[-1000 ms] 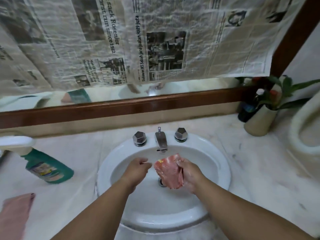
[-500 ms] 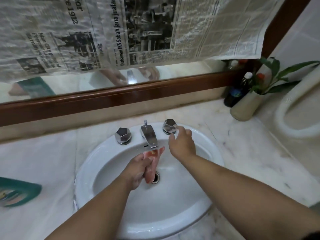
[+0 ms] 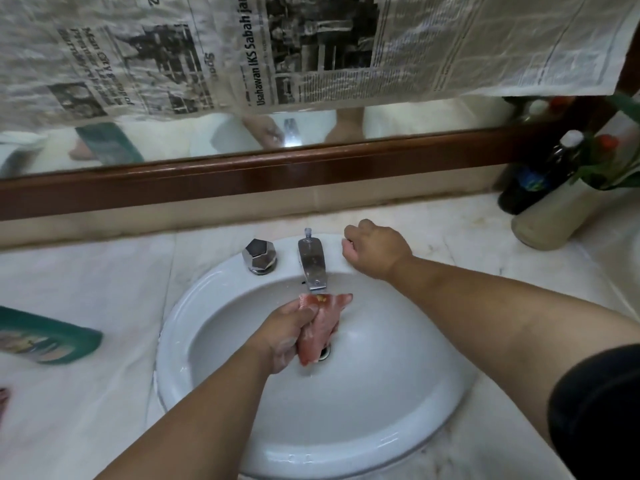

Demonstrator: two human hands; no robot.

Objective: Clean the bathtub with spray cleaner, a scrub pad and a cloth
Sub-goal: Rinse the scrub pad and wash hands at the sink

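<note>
My left hand grips a wet pink scrub pad under the chrome spout, over the drain of the white sink. A small yellow bit sticks to the pad's top. My right hand is curled over the right tap knob, which it hides. The left tap knob stands bare. A green spray bottle lies on the marble counter at the left edge. A sliver of pink cloth shows at the far left.
A mirror with a brown wooden frame runs along the back, with newspaper hanging over it. At the back right stand a dark bottle and a beige vase with green leaves.
The pad passed from my right hand into my left, which now holds it under the spout. My right hand moved up onto the right tap knob. The view shifted right.
</note>
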